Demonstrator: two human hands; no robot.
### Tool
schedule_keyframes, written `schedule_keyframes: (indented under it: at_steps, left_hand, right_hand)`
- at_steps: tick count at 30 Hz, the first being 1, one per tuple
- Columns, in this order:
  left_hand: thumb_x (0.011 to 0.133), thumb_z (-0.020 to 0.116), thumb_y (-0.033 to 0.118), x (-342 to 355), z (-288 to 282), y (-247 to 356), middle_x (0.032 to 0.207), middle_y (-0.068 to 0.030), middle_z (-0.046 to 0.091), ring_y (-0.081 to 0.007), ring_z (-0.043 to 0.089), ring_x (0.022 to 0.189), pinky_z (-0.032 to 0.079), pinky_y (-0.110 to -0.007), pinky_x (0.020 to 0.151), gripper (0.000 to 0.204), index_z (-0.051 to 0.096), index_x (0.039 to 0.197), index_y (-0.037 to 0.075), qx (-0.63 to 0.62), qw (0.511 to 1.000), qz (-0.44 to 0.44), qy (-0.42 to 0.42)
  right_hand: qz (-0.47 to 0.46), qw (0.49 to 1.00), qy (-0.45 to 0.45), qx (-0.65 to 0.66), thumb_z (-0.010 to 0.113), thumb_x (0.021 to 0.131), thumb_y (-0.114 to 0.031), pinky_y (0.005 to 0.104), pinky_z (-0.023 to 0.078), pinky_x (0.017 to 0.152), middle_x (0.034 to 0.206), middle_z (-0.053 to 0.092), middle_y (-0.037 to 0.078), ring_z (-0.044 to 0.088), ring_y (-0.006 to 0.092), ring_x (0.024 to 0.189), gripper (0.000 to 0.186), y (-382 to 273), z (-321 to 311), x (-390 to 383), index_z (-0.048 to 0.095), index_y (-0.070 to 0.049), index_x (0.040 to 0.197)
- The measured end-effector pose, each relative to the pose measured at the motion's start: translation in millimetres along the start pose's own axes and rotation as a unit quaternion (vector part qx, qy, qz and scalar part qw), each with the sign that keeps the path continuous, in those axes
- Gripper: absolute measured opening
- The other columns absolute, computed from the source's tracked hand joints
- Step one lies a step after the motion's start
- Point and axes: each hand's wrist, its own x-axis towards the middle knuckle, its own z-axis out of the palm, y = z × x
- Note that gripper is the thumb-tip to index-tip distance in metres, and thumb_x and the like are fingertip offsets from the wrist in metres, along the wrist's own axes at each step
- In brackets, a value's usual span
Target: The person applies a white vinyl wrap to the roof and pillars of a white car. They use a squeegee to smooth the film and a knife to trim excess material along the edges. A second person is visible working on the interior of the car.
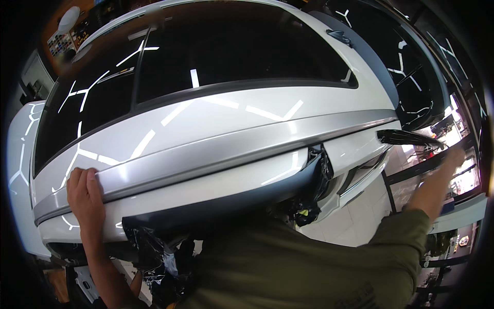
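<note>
A white car's roof fills the view, with a long silver roof trim (206, 160) curving along its near side. My left hand (85, 194) is closed over the left part of that trim, fingers bent against it. At far right, my outstretched right hand (456, 156) is blurred and seems closed on the end of a black film strip (409, 138). The strip stretches from the trim's right end toward this hand. Crumpled black film (154, 252) hangs below the roof edge near my body, and more black film (320, 170) bunches around the door-frame pillar.
A dark glass roof panel (231, 56) lies beyond the trim. Below the roof, a dark blue-grey door-frame edge (221, 203) runs close against my body. Light floor tiles (355, 216) show at right, beside a dark-framed glass opening (432, 170). Shelves and wall items stand at far left.
</note>
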Motion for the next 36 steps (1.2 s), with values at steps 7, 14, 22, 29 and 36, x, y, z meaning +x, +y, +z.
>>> schedule_keyframes:
  at_steps: [7, 14, 22, 29, 36]
  left_hand:
    - [0.099, 0.043, 0.017, -9.8, 15.8, -4.6, 0.086, -0.0129, 0.054, -0.0314, 0.052, 0.082, 0.04, -0.04, 0.076, 0.03, 0.061, 0.087, -0.003, 0.015, 1.0, -0.022, 0.017]
    - [0.099, 0.044, 0.019, -10.0, 11.0, 0.8, 0.088, -0.0138, 0.055, -0.0329, 0.052, 0.084, 0.041, -0.041, 0.078, 0.029, 0.061, 0.088, -0.003, 0.012, 0.999, -0.018, 0.04]
    - [0.1, 0.044, 0.021, -12.6, 20.1, 1.5, 0.088, -0.0149, 0.055, -0.0355, 0.053, 0.087, 0.041, -0.044, 0.079, 0.031, 0.061, 0.089, -0.003, 0.033, 0.998, 0.006, 0.058]
    - [0.1, 0.045, 0.023, -13.6, 11.2, -8.4, 0.089, -0.0167, 0.055, -0.0367, 0.053, 0.087, 0.041, -0.044, 0.079, 0.032, 0.06, 0.088, -0.003, 0.012, 0.998, -0.059, 0.028]
    - [0.097, 0.048, 0.019, -11.0, 24.7, 13.4, 0.088, -0.0155, 0.056, -0.0356, 0.054, 0.088, 0.042, -0.046, 0.083, 0.029, 0.062, 0.085, -0.003, 0.053, 0.993, -0.024, 0.101]
  right_hand:
    - [-0.102, 0.959, -0.19, -0.182, 0.053, 0.097, -0.026, 0.0331, 0.047, 0.067, 0.09, 0.06, 0.007, 0.056, 0.0181, 0.077, 0.029, -23.6, -15.6, -78.3, 0.06, -0.006, 0.116]
    - [-0.298, 0.572, -0.64, -0.417, 0.059, 0.094, -0.04, 0.0455, 0.048, 0.075, 0.08, 0.063, 0.024, 0.06, 0.0423, 0.079, 0.042, -30.2, 146.8, -424.9, 0.063, 0.001, 0.088]
    - [-0.062, 0.89, -0.367, -0.264, 0.055, 0.1, -0.035, 0.0217, 0.039, 0.045, 0.066, 0.057, 0.0, 0.05, 0.0056, 0.05, 0.042, -8.6, 66.3, -341.9, 0.063, -0.001, 0.079]
    - [-0.091, 0.874, -0.078, -0.471, 0.053, 0.097, -0.037, 0.0343, 0.055, 0.07, 0.121, 0.062, 0.016, 0.062, 0.0219, 0.095, 0.054, 9.9, -109.8, -181.9, 0.052, -0.001, 0.136]
    - [-0.1, 0.985, -0.098, -0.103, 0.044, 0.103, -0.032, 0.0308, 0.056, 0.075, 0.094, 0.063, 0.013, 0.063, 0.0181, 0.083, 0.037, 9.5, -115.1, -129.2, 0.056, 0.002, 0.11]
